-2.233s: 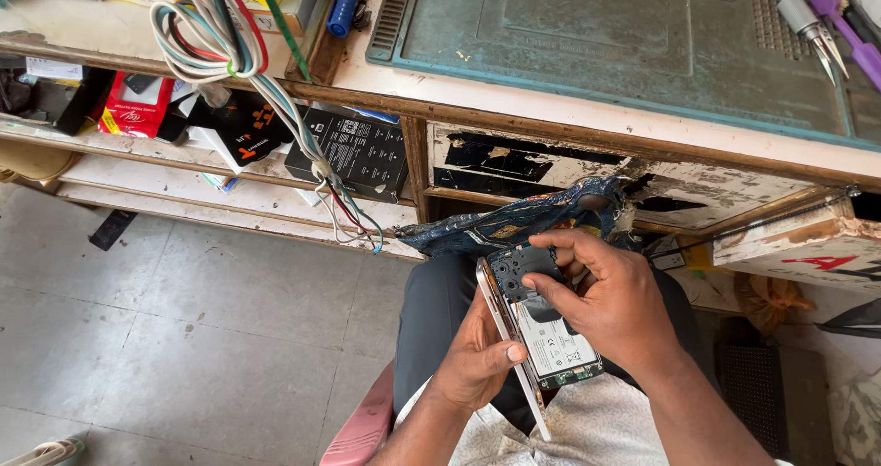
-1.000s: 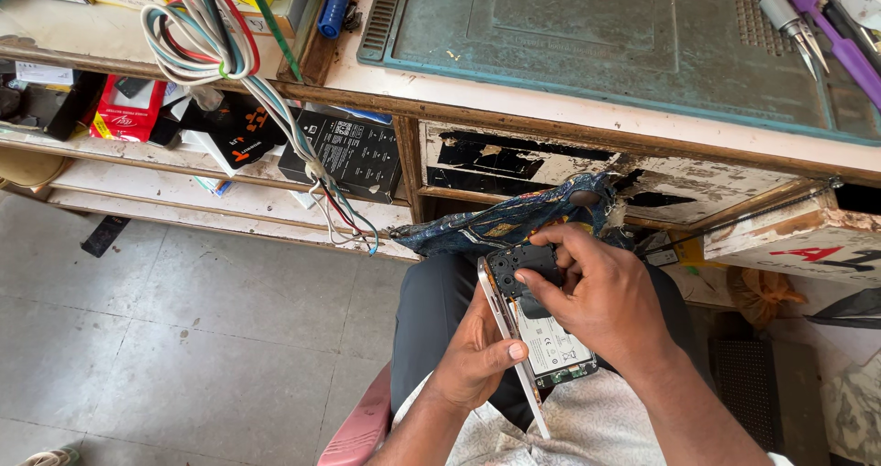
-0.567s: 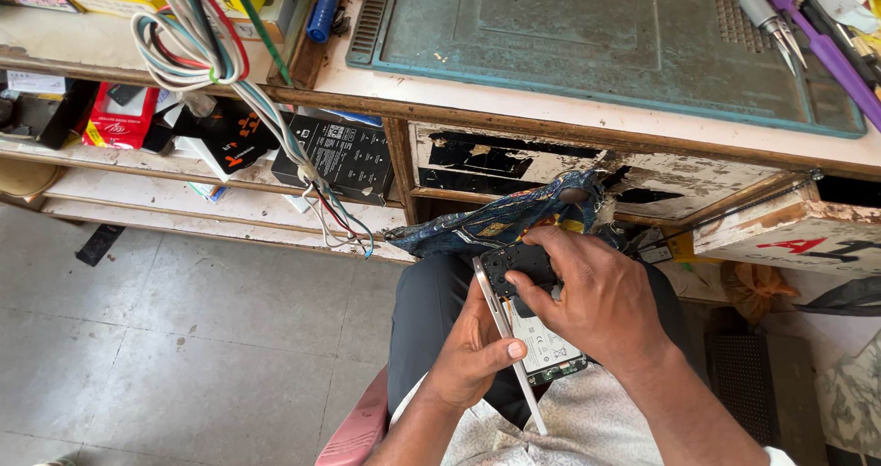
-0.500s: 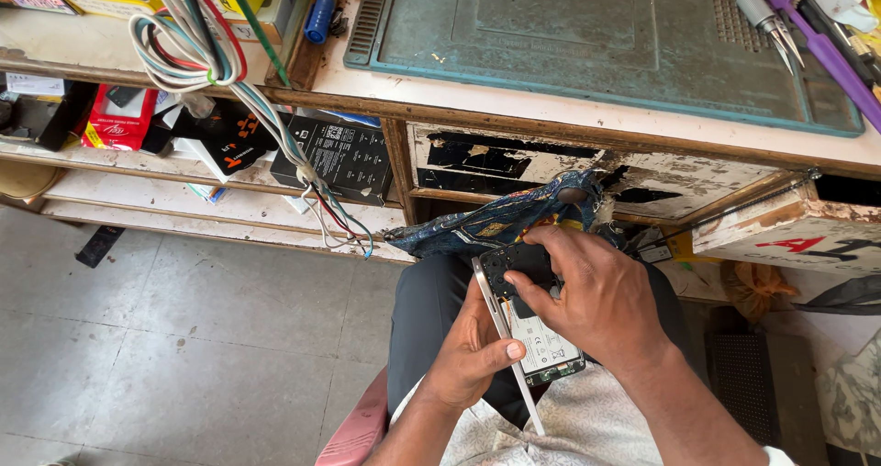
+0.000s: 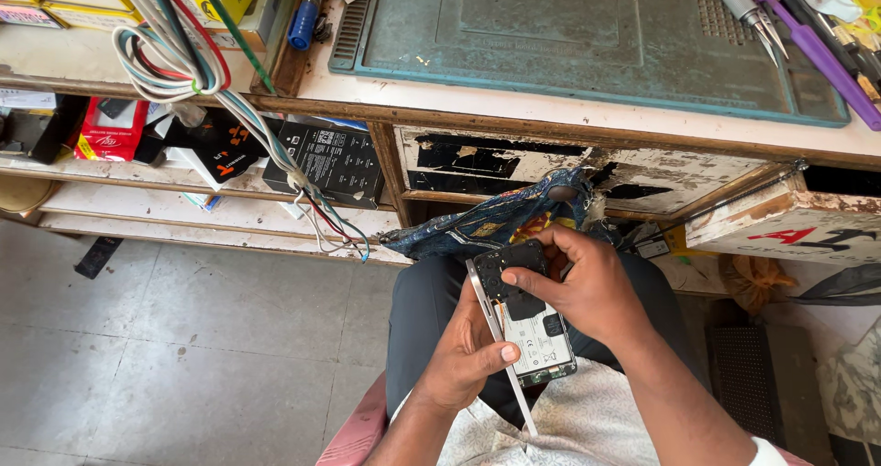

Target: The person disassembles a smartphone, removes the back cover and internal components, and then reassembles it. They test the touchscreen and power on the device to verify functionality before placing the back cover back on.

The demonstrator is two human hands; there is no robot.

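Cradling an opened smartphone [image 5: 528,333] from below in the left hand [image 5: 468,356], fingers curled around its edge, over the lap just below the table's [image 5: 587,117] front edge. Pinching the black cover piece [image 5: 514,266] at the phone's top end with the right hand [image 5: 587,287], fingers clamped on it. Risking, probably, a torn ribbon or cracked frame if pried too hard, or a drop to the floor. Showing bare internals: white battery, dark camera section, thin metal rim.

- Tabletop [image 5: 569,112] spans the frame's top, carrying a green work mat [image 5: 569,34].
- Purple tool [image 5: 808,44] upper right.
- Blue pen [image 5: 305,16] upper left.
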